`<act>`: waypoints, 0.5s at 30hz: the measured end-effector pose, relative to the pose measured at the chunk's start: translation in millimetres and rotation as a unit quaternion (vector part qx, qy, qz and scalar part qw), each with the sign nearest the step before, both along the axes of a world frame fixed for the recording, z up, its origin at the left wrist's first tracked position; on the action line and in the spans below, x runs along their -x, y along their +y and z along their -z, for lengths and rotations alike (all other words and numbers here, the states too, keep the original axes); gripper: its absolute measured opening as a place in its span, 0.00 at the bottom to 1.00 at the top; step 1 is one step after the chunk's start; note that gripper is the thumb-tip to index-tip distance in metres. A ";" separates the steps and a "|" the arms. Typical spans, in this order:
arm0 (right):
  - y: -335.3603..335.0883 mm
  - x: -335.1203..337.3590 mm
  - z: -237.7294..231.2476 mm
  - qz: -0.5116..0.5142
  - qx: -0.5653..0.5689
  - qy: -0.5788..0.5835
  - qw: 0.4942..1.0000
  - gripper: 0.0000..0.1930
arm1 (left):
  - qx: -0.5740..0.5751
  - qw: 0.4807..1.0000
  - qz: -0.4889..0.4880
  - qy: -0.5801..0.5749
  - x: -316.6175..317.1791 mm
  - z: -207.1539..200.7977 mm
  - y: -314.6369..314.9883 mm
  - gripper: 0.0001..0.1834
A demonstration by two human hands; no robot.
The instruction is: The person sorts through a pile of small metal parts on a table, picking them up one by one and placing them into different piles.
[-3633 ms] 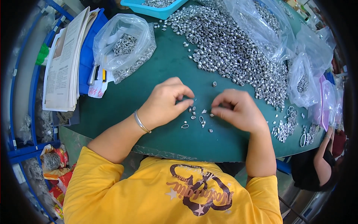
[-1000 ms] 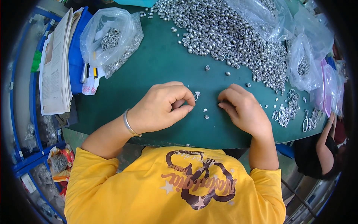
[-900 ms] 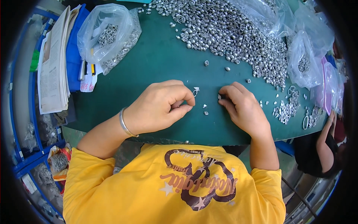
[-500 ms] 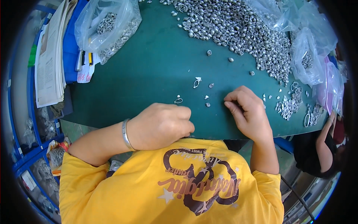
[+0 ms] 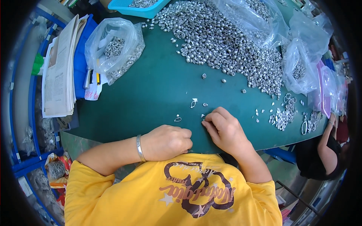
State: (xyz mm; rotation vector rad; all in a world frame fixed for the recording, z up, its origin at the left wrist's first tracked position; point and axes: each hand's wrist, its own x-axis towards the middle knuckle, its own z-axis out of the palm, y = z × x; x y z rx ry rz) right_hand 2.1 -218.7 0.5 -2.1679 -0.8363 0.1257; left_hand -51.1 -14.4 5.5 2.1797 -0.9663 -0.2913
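My left hand (image 5: 164, 142) is curled into a fist at the table's near edge, back upward; whatever it may hold is hidden. My right hand (image 5: 226, 132) pinches thumb and forefinger together low over the tabletop, and what lies between the fingertips cannot be made out. Just beyond those fingertips is a tiny pale chip (image 5: 203, 115), with a small silver metal piece (image 5: 205, 104) farther off. An oval metal ring (image 5: 177, 119) lies beyond my left fist. Another ring with a pale flake at its top (image 5: 193, 103) rests farther up the table.
A large heap of silver metal pieces (image 5: 226, 49) covers the far table. Small piles of rings (image 5: 283, 116) lie right. Around stand clear plastic bags (image 5: 113, 49), a blue basket (image 5: 139, 11) and stacked papers (image 5: 60, 71). A person in black (image 5: 318, 154) is at the right.
My right hand has moved left and toward me, to where a small metal piece lay, now out of sight. My left hand remains a fist. The view has shifted, showing the blue basket.
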 end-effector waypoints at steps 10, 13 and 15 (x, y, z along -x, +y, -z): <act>0.6 -17.2 -1.9 0.036 -0.032 0.014 0.999 0.03 | 0.453 0.645 -0.232 0.569 -25.2 -9.8 12.6 0.03; 7.0 -20.5 -1.1 0.032 -0.029 -0.030 0.999 0.03 | 0.501 0.623 -0.270 0.537 -32.6 -9.6 13.5 0.02; 7.1 -24.1 6.0 0.024 -0.004 -0.055 0.998 0.03 | 0.449 0.674 -0.300 0.504 -42.2 -7.7 14.1 0.05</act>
